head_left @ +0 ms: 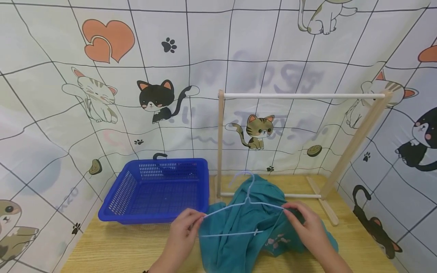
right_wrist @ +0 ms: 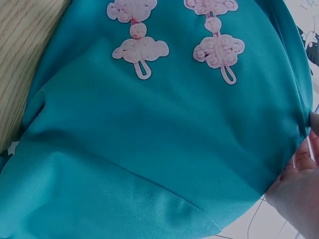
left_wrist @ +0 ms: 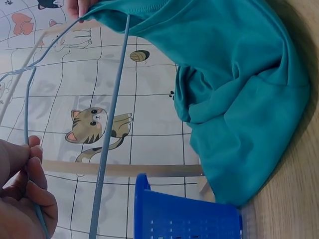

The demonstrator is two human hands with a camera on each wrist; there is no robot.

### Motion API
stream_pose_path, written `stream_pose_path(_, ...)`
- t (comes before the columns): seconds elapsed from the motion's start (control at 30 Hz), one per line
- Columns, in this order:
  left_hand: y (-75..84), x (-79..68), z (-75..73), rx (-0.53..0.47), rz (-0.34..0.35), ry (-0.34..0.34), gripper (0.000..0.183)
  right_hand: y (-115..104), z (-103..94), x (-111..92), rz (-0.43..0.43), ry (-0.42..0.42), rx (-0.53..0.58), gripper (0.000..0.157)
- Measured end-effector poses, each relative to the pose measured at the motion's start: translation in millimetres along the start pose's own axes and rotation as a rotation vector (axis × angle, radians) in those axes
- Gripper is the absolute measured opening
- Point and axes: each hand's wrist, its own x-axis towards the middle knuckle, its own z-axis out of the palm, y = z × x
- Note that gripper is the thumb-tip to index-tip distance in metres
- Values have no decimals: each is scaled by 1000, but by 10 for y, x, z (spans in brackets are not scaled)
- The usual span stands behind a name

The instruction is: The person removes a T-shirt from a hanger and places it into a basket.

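My left hand (head_left: 184, 231) pinches one arm of a light-blue clothes hanger (head_left: 247, 200), which stands with its hook up in front of a teal garment (head_left: 218, 250). At the hanger's other end, my right hand (head_left: 305, 223) pinches the garment's edge at the tip of the arm. The left wrist view shows that end of the hanger (left_wrist: 110, 119) inside the garment's opening, while the left end is bare. Pink floral patches (right_wrist: 141, 50) decorate the cloth in the right wrist view, where the right fingers are partly hidden behind it. Much of the garment lies bunched on the table.
A blue plastic basket (head_left: 157, 218) stands on the wooden table (head_left: 112, 246) at left, close to the garment. Behind the garment is a wooden rack with a white top rail (head_left: 300, 96). A cat-patterned cloth (head_left: 205, 41) covers the walls.
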Motion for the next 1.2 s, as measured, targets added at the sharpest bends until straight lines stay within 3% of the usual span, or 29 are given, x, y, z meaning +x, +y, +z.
stream_pose_path(0.23,-21,23,-72,16,24,39,15,22,-28,13,13,-14,16,14)
stream_pose_path(0.47,-55,36,-145,30,82,84,8,63,-48,7,15,-22,27,16)
stream_pose_path(0.7,-71,63,-228,42,93,121,8,121,-70,2,10,7,44,14)
stream_pose_path(1.0,-99,75,-313,68,98,147,8,183,-117,-10,101,-10,57,11)
stream_pose_path(1.2,-99,78,-397,105,73,153,17,174,-110,-22,143,-7,65,11)
